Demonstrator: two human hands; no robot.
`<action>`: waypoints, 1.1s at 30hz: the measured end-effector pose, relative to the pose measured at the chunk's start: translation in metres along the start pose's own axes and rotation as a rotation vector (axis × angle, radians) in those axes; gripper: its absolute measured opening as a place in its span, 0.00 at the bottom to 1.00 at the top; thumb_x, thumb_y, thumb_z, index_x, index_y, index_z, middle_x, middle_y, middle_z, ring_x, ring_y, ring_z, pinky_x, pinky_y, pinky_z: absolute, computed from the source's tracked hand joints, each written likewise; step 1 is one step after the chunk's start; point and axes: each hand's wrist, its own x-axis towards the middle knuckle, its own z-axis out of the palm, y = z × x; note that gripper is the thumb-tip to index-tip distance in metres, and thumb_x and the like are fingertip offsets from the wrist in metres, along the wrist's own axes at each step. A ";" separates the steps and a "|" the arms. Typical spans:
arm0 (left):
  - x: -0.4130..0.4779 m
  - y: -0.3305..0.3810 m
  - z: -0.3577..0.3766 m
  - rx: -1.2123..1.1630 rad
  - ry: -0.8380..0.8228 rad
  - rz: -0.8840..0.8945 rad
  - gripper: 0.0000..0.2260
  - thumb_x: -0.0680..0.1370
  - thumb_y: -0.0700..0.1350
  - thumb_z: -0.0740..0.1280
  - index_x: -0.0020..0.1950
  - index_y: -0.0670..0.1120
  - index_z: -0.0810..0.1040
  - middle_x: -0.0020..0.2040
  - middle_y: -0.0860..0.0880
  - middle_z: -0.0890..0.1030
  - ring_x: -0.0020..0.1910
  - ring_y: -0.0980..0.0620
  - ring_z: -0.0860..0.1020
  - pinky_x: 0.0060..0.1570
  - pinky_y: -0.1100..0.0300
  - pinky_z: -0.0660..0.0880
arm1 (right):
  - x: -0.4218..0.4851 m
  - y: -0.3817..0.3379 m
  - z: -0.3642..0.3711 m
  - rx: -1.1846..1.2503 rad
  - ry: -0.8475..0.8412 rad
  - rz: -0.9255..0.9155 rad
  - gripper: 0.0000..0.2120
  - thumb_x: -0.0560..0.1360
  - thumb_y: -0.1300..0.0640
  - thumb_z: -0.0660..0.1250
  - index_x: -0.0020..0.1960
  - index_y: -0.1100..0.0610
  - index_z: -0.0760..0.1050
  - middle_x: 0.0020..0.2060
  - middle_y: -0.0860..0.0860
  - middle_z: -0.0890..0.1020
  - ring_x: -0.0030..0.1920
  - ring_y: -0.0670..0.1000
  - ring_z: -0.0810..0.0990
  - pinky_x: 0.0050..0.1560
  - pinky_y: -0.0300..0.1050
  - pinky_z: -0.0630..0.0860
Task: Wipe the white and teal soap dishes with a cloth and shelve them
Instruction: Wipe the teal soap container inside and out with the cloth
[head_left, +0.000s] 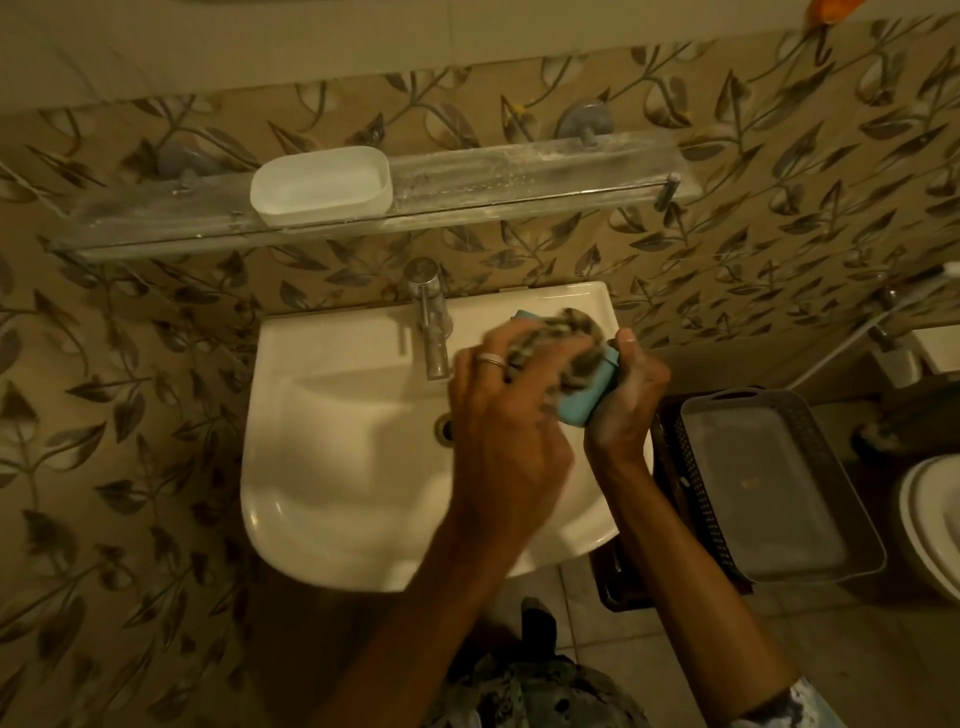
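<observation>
The teal soap dish (587, 402) is held over the right side of the white sink (332, 441), gripped from the right by my right hand (626, 400). A patterned grey cloth (566, 345) is bunched inside and over the dish, and my left hand (498, 395) presses it there; that hand wears a ring and is slightly blurred. The white soap dish (319, 187) stands on the glass wall shelf (519, 176) above the tap, left of the shelf's middle.
A chrome tap (431, 322) rises at the back of the sink, just left of my hands. A grey basket (763, 483) sits in a dark crate to the right. A white toilet rim (930, 525) shows at the far right edge.
</observation>
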 end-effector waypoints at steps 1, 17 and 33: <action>0.007 -0.008 -0.005 -0.027 0.008 -0.038 0.17 0.76 0.39 0.57 0.63 0.49 0.75 0.65 0.43 0.70 0.62 0.50 0.67 0.58 0.60 0.72 | 0.001 -0.001 0.002 0.006 0.023 0.021 0.20 0.70 0.40 0.57 0.25 0.49 0.73 0.22 0.46 0.73 0.27 0.45 0.74 0.28 0.40 0.67; 0.007 -0.078 -0.006 -0.825 -0.041 -1.021 0.18 0.80 0.33 0.54 0.66 0.46 0.72 0.62 0.40 0.77 0.59 0.40 0.77 0.62 0.41 0.72 | -0.002 -0.007 0.004 0.671 -0.059 0.225 0.25 0.73 0.33 0.60 0.45 0.51 0.85 0.41 0.50 0.86 0.42 0.49 0.85 0.38 0.41 0.81; 0.016 -0.066 -0.027 -0.778 0.127 -0.819 0.18 0.78 0.32 0.56 0.60 0.51 0.76 0.61 0.45 0.78 0.59 0.44 0.77 0.56 0.46 0.77 | 0.009 0.022 -0.019 -0.018 -0.254 -0.025 0.18 0.72 0.70 0.52 0.45 0.53 0.76 0.41 0.50 0.80 0.42 0.45 0.78 0.41 0.39 0.75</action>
